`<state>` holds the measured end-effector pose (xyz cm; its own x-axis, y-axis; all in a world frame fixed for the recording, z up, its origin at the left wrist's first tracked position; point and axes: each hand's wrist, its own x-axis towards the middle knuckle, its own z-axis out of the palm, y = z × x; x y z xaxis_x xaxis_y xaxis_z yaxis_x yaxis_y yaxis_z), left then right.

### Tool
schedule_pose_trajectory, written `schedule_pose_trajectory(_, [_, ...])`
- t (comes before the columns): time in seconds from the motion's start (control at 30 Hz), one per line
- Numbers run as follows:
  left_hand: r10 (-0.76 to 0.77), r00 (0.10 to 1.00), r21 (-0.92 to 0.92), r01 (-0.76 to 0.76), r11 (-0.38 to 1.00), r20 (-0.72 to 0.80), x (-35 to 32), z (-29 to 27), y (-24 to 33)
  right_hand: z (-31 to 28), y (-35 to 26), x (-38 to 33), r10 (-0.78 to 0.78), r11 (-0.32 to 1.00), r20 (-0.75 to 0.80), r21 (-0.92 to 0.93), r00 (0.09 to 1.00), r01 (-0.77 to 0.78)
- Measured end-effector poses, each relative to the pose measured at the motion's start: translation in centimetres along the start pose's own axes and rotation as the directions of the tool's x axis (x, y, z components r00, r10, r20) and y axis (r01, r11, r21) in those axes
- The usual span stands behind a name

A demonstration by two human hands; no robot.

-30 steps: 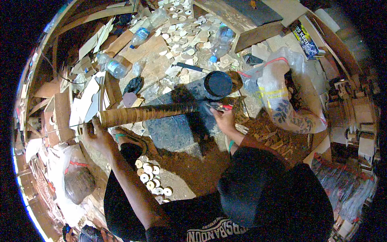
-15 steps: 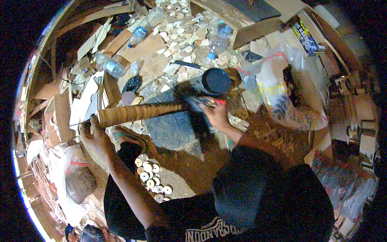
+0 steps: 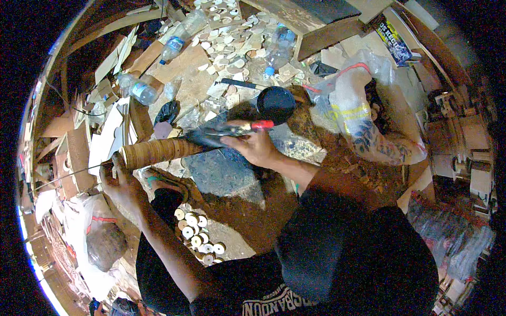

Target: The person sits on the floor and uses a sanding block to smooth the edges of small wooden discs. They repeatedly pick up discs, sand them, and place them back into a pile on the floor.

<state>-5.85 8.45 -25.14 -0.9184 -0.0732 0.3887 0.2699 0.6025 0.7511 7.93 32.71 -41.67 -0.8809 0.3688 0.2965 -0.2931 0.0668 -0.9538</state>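
A long brown wooden cylinder (image 3: 158, 152) lies level across the middle of the head view. My left hand (image 3: 118, 181) grips its left end, where a thin metal rod sticks out. My right hand (image 3: 254, 147) is shut on a red-handled tool (image 3: 262, 125), and the tool's dark blade (image 3: 211, 135) rests on the right part of the cylinder. A black round cap (image 3: 276, 102) sits just beyond the tool's handle.
A grey stone slab (image 3: 226, 171) lies under the cylinder, with brown sawdust around it. Small pale wooden discs (image 3: 197, 238) are stacked near my knee. Plastic bottles (image 3: 138, 89) and wood offcuts (image 3: 232, 47) lie at the back. A filled clear plastic bag (image 3: 363, 118) stands on the right.
My right hand has slid left with the red-handled tool, from near the black cap onto the cylinder. My left hand has kept its grip on the left end.
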Motion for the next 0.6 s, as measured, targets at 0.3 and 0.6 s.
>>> schedule_pose_trajectory(0.3, [-0.091,0.994,-0.124,0.082,0.989,-0.064,-0.3,0.5,0.5,-3.8,-1.7,-2.1,0.344,0.869,-0.168,-0.317,0.924,-0.381])
schedule_pose_trajectory(0.6, [-0.071,0.993,0.099,0.080,0.992,-0.090,-0.1,-0.1,-1.7,-3.4,0.8,-2.8,0.340,0.892,-0.170,-0.254,0.925,-0.374])
